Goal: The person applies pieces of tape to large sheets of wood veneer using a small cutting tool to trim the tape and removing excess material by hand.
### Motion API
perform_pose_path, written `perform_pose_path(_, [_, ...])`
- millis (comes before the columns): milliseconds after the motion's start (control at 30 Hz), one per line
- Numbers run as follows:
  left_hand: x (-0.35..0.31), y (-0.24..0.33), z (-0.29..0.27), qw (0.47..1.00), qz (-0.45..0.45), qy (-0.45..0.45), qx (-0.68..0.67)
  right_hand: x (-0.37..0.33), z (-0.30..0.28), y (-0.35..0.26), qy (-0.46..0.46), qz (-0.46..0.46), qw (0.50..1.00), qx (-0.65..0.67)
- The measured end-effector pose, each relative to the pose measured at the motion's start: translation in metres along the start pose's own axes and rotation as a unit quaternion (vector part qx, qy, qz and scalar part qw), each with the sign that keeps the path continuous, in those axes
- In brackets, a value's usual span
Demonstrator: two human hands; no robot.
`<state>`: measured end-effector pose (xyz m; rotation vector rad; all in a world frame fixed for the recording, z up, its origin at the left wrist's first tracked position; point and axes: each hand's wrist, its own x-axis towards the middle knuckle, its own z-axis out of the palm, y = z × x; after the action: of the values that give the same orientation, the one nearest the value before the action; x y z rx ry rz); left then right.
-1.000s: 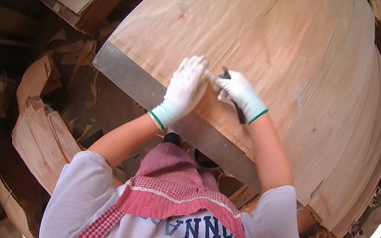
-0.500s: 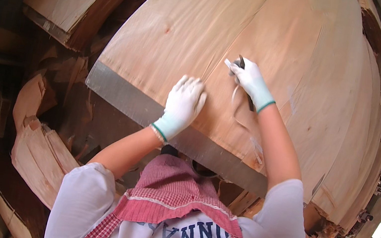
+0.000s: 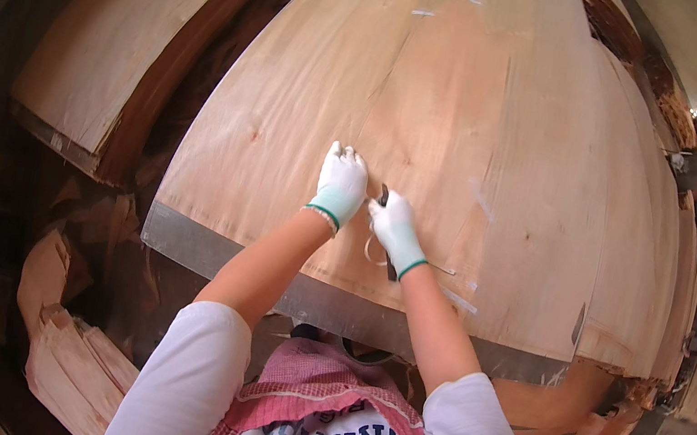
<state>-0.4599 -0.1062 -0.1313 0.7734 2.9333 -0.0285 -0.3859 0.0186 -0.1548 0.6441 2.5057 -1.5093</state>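
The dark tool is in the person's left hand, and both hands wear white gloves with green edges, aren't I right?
Not quite: the head view shows the dark tool in the right hand, not the left hand. Both hands do wear white gloves with green edges.

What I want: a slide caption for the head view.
White-gloved left hand and right hand close together over a pale wood sheet, the right gripping a dark tool.
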Motion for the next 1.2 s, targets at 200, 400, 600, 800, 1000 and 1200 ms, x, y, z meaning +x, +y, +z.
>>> perform_pose_path(200, [-0.09, -0.081, 0.004, 0.859, -0.052, 0.338, -0.382, -0.124, -0.113, -0.12, 0.126, -0.145, 0.959, 0.207])
perform_pose_path(400, [-0.288, -0.116, 0.009, 0.816, -0.224, 0.302, -0.439, -0.238, -0.157, -0.167, 0.44, -0.366, 0.797, 0.193])
perform_pose_path(600, [-0.356, -0.176, -0.072, 0.704, -0.227, 0.321, -0.591, -0.298, -0.051, -0.218, 0.229, -0.465, 0.812, 0.267])
perform_pose_path(800, [-0.394, -0.238, -0.219, 0.671, -0.046, 0.244, -0.698, -0.228, 0.161, -0.293, -0.031, -0.385, 0.891, 0.237])
perform_pose_path(1000, [-0.346, -0.348, -0.332, 0.588, 0.246, 0.169, -0.752, -0.221, 0.427, -0.385, -0.415, -0.251, 0.843, 0.234])
perform_pose_path(1200, [-0.255, -0.488, -0.412, 0.328, 0.358, 0.212, -0.848, -0.182, 0.514, -0.441, -0.44, -0.16, 0.808, 0.358])
